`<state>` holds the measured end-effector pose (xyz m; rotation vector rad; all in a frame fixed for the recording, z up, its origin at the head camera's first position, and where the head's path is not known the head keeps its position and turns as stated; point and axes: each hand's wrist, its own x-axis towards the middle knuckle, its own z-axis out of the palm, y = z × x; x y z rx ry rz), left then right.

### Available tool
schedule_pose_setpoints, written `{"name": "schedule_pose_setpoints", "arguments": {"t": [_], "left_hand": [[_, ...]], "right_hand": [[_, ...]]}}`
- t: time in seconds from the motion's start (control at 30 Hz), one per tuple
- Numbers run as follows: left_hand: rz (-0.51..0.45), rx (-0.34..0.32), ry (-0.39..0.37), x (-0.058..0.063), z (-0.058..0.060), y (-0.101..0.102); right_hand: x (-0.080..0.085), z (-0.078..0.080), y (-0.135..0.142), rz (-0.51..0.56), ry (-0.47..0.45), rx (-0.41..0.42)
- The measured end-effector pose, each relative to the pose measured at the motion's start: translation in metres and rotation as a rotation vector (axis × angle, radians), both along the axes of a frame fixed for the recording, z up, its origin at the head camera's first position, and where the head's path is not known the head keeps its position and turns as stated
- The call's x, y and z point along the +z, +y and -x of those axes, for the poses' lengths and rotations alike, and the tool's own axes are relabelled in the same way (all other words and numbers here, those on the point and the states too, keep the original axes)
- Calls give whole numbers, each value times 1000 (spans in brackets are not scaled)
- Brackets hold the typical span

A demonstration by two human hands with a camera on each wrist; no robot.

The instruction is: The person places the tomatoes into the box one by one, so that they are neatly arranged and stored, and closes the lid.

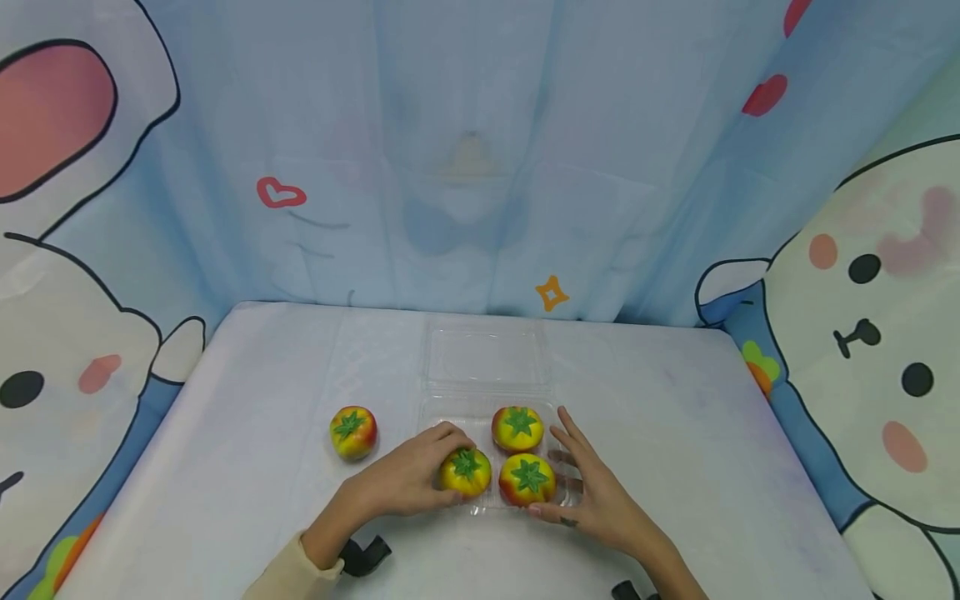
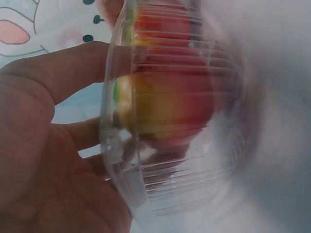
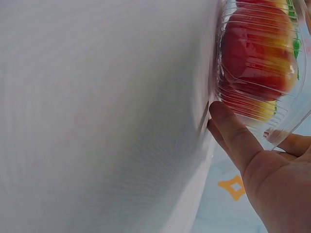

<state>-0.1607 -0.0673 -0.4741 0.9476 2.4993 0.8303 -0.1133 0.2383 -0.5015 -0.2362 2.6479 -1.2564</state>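
Fruit (image 1: pixel 467 478) gripped by left hand (image 1: pixel 411 475) inside clear box (image 1: pixel 486 360); right hand (image 1: pixel 591 503) alongside, fingers extended

The left arm (image 1: pixel 332 527) wears a beige sleeve (image 1: pixel 294 573) and a black wrist fitting (image 1: pixel 366 557). The right hand (image 1: pixel 588 500) bears a small dark mark (image 1: pixel 568 522), possibly a tattoo.

Round yellow-red fruits with green tops (image 1: pixel 466 473) (image 1: pixel 527 479) (image 1: pixel 517 429) (image 1: pixel 353 432): four
Clear plastic lidded box (image 1: pixel 487 358): one
Bare hands (image 1: pixel 408 477) (image 1: pixel 603 504): two
White-clothed table (image 1: pixel 675 425): one
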Motion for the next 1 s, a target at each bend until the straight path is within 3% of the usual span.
{"name": "schedule_pose_setpoints", "arguments": {"t": [0.5, 1.0], "left_hand": [[40, 3, -65, 6, 4, 2], [-4, -16, -89, 8, 5, -2]], "right_hand": [[-2, 1, 0, 2, -18, -11], [0, 1, 0, 15, -9, -3]]}}
